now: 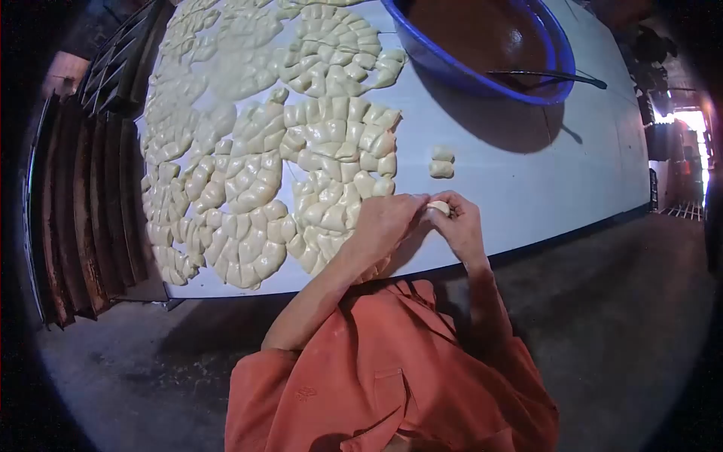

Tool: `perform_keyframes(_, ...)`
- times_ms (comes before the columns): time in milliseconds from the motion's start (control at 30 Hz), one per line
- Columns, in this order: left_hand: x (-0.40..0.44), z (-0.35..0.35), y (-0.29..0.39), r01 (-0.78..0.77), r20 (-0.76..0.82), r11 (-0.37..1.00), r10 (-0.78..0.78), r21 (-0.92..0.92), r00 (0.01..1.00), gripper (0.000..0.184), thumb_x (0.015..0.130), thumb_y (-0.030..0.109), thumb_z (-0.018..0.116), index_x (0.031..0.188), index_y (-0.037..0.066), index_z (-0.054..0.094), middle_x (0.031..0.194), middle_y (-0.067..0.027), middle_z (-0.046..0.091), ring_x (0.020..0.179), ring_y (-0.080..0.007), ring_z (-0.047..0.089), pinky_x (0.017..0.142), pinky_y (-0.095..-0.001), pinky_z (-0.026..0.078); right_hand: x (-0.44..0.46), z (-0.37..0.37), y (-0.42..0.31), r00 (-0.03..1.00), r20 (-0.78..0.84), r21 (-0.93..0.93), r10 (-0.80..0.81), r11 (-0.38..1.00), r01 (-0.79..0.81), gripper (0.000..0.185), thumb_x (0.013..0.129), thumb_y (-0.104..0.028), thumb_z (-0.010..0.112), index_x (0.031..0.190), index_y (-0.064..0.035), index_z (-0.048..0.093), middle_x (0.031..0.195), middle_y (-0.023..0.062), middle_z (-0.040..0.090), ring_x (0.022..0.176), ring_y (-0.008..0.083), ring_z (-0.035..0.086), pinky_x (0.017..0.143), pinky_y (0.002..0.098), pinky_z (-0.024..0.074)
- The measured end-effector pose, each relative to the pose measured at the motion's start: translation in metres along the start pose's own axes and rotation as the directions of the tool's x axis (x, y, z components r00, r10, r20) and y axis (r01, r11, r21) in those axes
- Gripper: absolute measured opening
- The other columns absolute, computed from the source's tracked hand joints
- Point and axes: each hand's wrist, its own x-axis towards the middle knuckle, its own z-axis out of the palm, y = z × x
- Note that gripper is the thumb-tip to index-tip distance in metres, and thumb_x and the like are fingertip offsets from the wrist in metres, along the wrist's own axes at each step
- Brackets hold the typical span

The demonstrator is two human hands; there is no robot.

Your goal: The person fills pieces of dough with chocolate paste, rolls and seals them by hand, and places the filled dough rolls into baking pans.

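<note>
Roughly crosswise, the dough piece [439, 206] (pinched) tips down rightward.

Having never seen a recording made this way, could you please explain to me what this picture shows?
There is no machine here: you see a person's own left hand and right hand, both bare. The single picture comes from a camera worn on that person's head, looking forward and down, which is why the orange-red shirt fills the bottom.

On the white table, many pale dough pieces lie packed together at the left. Two separate dough pieces lie beyond the hands, near a blue basin of brown paste with a dark-handled utensil in it.

The right hand holds a small piece of dough, with the left hand's fingers close against it; their exact grip is hidden.
</note>
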Motion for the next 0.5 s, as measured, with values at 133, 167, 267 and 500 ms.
perform_keyframes(133, 0.005, -0.004, 0.014, 0.090, 0.048, 0.994, -0.087, -0.055, 0.995, 0.013, 0.090, 0.020, 0.063, 0.086, 0.009, 0.069, 0.073, -0.0111, 0.065, 0.069, -0.0313, 0.066, 0.059, -0.0413, 0.051, -0.007, -0.011, 0.002, 0.997, 0.013, 0.289, 0.073, 0.955, -0.074, 0.019, 0.093, -0.006, 0.060, 0.111, -0.0017, 0.064, 0.095, 0.0015, 0.065, 0.087, 0.0084, 0.060, 0.075, 0.0248, 0.0500)
perform_keyframes(167, 0.006, -0.004, 0.014, 0.141, 0.064, 0.987, -0.136, -0.076, 0.989, 0.015, 0.090, 0.022, 0.063, 0.086, 0.009, 0.069, 0.075, -0.0115, 0.065, 0.070, -0.0315, 0.066, 0.060, -0.0419, 0.051, -0.008, -0.010, 0.003, 0.997, 0.009, 0.290, 0.074, 0.954, -0.073, 0.019, 0.093, -0.006, 0.060, 0.111, -0.0017, 0.064, 0.095, 0.0015, 0.065, 0.087, 0.0084, 0.060, 0.075, 0.0248, 0.0500)
perform_keyframes(267, 0.004, -0.003, 0.009, 0.109, 0.002, 0.991, -0.109, -0.076, 0.994, 0.017, 0.089, 0.025, 0.068, 0.096, 0.010, 0.070, 0.079, -0.0100, 0.066, 0.071, -0.0290, 0.066, 0.061, -0.0384, 0.051, -0.008, -0.003, -0.009, 0.999, 0.034, 0.175, 0.021, 0.984, -0.027, 0.022, 0.095, -0.009, 0.063, 0.115, -0.0001, 0.061, 0.098, 0.0031, 0.065, 0.091, 0.0083, 0.059, 0.080, 0.0245, 0.0492)
perform_keyframes(500, -0.001, -0.010, 0.011, 0.042, -0.010, 0.999, -0.042, -0.030, 0.999, 0.020, 0.086, 0.028, 0.070, 0.098, 0.013, 0.071, 0.087, -0.0047, 0.068, 0.080, -0.0255, 0.068, 0.064, -0.0368, 0.053, -0.002, -0.002, 0.002, 0.994, 0.108, 0.140, 0.010, 0.990, -0.025, 0.018, 0.088, -0.007, 0.070, 0.105, 0.0004, 0.066, 0.090, 0.0021, 0.067, 0.082, 0.0073, 0.060, 0.073, 0.0238, 0.0506)
